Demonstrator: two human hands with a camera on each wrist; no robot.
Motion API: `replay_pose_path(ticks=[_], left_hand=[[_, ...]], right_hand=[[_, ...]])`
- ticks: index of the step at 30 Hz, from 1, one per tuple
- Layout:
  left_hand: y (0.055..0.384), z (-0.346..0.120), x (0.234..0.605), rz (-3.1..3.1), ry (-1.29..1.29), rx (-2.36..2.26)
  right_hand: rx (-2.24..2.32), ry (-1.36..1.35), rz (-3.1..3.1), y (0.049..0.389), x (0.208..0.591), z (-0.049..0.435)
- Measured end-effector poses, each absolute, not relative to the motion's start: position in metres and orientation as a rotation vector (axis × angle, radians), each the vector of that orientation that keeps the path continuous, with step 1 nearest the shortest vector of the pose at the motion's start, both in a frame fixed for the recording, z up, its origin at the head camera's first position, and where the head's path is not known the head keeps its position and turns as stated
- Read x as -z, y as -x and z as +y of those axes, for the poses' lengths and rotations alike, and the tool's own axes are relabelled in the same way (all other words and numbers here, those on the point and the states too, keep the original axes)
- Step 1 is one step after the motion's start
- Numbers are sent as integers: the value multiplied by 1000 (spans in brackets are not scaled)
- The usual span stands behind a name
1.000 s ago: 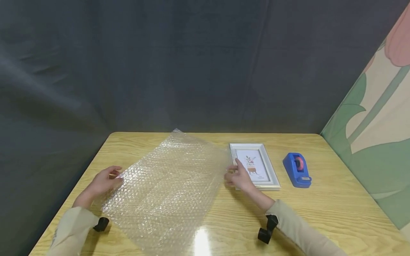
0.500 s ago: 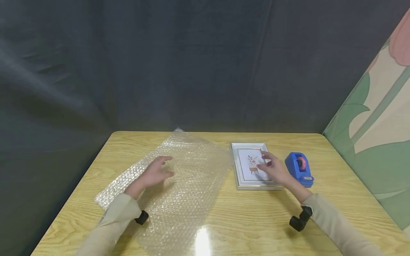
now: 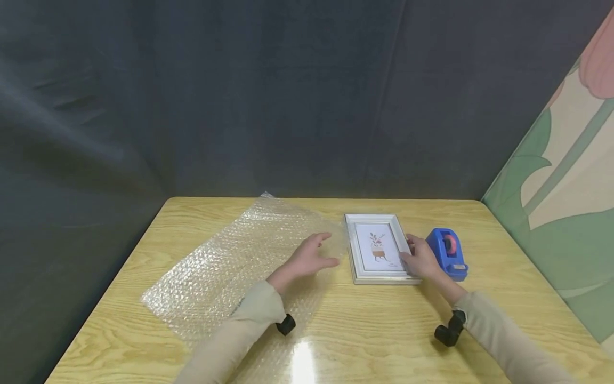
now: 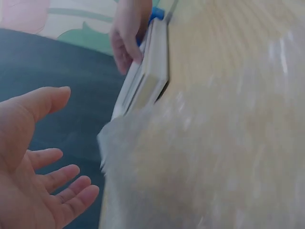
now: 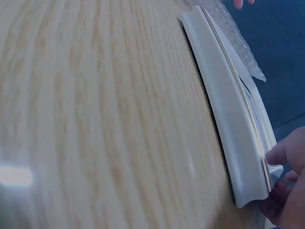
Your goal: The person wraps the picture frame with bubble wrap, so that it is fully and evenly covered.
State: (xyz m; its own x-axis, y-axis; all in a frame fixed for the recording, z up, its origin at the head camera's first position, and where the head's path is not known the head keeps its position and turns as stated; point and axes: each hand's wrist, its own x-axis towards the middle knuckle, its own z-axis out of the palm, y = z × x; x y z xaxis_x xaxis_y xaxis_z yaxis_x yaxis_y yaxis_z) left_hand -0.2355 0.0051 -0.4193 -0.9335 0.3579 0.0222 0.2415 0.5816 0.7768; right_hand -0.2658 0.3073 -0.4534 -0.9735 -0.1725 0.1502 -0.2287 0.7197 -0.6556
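Observation:
A white picture frame (image 3: pixel 379 249) with a plant print lies face up on the table. My right hand (image 3: pixel 421 260) grips its right edge; in the right wrist view the thumb (image 5: pixel 280 151) lies on top of the rim and the fingers curl below it. My left hand (image 3: pixel 309 257) hovers over a sheet of bubble wrap (image 3: pixel 225 256), left of the picture frame. Its thumb and fingers are spread and hold nothing, as the left wrist view shows. One corner of the wrap overlaps the left side of the picture frame.
A blue tape dispenser (image 3: pixel 448 254) with a pinkish roll stands just right of my right hand. The wooden table (image 3: pixel 499 298) ends at a dark curtain (image 3: pixel 307 106) behind and a flower-patterned cloth (image 3: pixel 566 213) at the right.
My left hand has left the wrap's left edge and moved right, toward the picture frame. The right hand went from the frame's left side across to its right edge and took hold.

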Motion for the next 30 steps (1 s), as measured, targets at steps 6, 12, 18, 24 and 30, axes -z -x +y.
replay_pose_path(ticks=[6,12,18,24,30], left_hand=[[232,30,429,2687,-490,-1300],[226,45,435,2774,-498,-1215],[218,56,439,2860,-443,-1108],[211,69,444,2859,-398,-995],[208,76,446,2828,-343,-1017]], right_hand=[[-1142,-368,-2772,260,462,308],[-1129,-361,-2720,249,465,310],[-1114,-324,-2703,236,467,310],[-1118,-312,-2697,223,467,311],[-1160,-271,-2756,217,467,313]])
